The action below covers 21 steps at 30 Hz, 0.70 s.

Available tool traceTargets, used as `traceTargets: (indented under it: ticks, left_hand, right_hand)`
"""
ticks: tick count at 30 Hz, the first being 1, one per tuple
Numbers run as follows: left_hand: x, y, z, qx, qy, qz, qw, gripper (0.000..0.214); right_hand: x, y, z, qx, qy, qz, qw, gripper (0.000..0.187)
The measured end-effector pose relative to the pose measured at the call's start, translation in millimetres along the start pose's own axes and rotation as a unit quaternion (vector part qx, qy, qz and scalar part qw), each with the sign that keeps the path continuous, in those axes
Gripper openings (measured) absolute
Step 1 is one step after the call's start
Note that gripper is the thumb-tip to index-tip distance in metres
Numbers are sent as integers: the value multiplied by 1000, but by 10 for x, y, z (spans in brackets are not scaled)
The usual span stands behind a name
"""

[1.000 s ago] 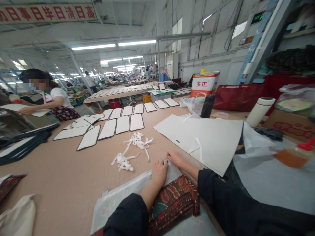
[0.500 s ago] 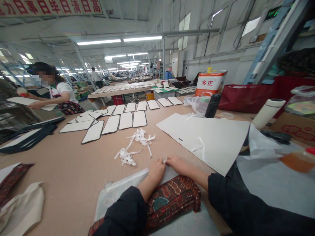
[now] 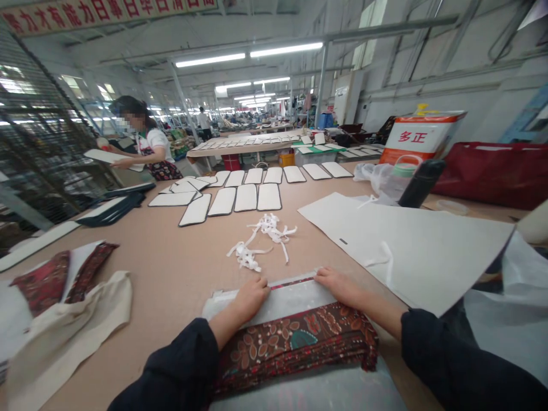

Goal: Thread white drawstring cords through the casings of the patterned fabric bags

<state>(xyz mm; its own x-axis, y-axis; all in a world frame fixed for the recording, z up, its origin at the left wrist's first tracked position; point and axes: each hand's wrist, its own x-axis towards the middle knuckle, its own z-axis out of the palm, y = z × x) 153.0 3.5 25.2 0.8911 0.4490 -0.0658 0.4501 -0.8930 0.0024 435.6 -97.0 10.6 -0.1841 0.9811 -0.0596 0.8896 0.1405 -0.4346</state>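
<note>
While both hands sit on it, bag: clear plastic bag (image 3: 295, 297) lies flat at near edge of table (image 3: 171, 274), its far strip edge w/ a thin red line between the 2 hands.
L hand: left hand (image 3: 250, 297) knuckles up, fingers curled down onto bag's far edge; can't tell if it pinches or only presses.
R hand: right hand (image 3: 338, 283) palm down, fingers spread flat on same edge, nothing clasped.
Fabric: folded patterned fabric (image 3: 299, 342), brown-red, lies on the bag, just under both wrists.
Strips: heap of white strips (image 3: 263, 240) just beyond bag, not touching it.
Sheet: big white sheet (image 3: 411, 240) to the right, near R hand.
Panels: white dark-edged panels (image 3: 246, 198) in rows further back.
Left side: cream cloth (image 3: 64, 331) beside more patterned pieces.
Co-worker: person (image 3: 149, 145) holds a panel, well apart.
</note>
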Motion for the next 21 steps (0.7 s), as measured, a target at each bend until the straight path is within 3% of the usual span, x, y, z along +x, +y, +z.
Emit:
traceTargets:
  ticks: [7,14,16,18,21]
  left_hand:
    - [-584,-409,35,5,-7,-23,1000,20]
    - [-957,-631,41,13,5,-44,999,17]
    - [-988,-645,50,20,23,-39,999,13]
    - [-996,-638,75,29,47,-43,998,11]
    - [-998,-601,131,53,83,-60,993,11]
  right_hand:
    - [-20,-33,9,-22,-4,-27,999,33]
    - [68,-74,-63,-59,-52,21,997,31]
    - [233,-236,-57,-110,-70,33,991,29]
    - [469,-563,5,-137,-75,11,988,27]
    - [860,-1245,238,-97,-91,-96,986,23]
